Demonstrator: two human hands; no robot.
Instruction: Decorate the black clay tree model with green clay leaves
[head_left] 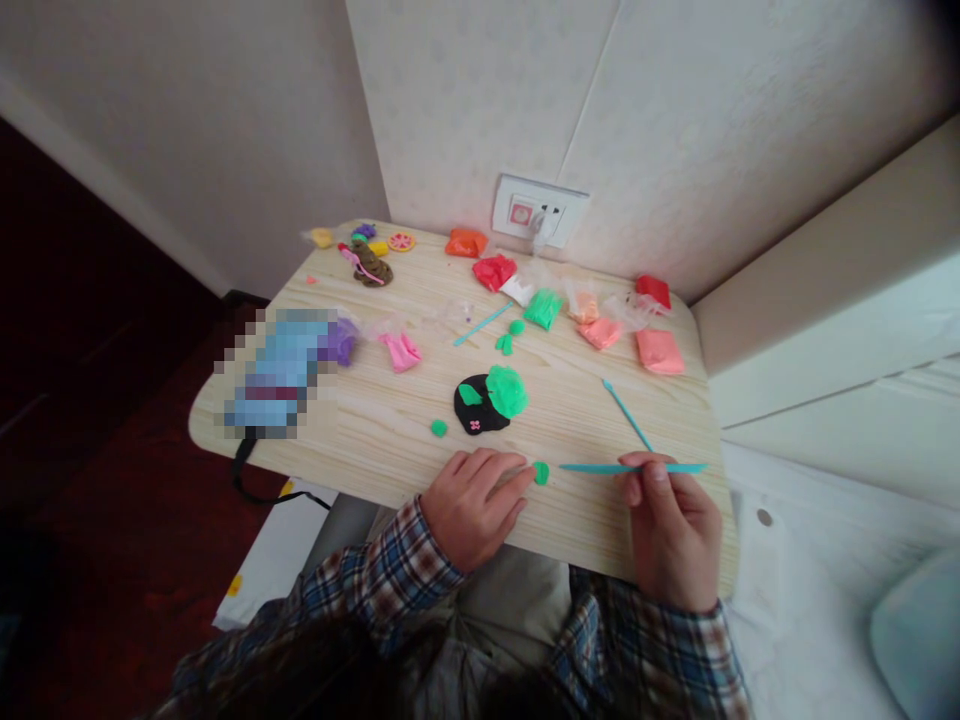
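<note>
My right hand point(671, 520) pinches a teal clay modelling tool point(592, 468), held level over the front right of the table. Flat on the table's front edge lies my left hand point(476, 505), fingers stretched out. Its index fingertip is at the edge of a small flat green clay piece point(541, 473); whether it presses on it I cannot tell. Beyond the left hand is a black clay shape point(487, 418) bearing a green textured clay round point(508, 391), a green leaf shape point(470, 395) and a tiny pink flower point(475, 426). A green clay lump point(439, 428) sits beside it.
Several clay packets, such as a green one point(544, 308) and a salmon one point(660, 352), line the back. Two more teal tools point(628, 415) point(484, 324) lie on the table point(375, 420). A brown clay figure point(371, 265) stands back left, a blurred-out blue object point(281, 370) left.
</note>
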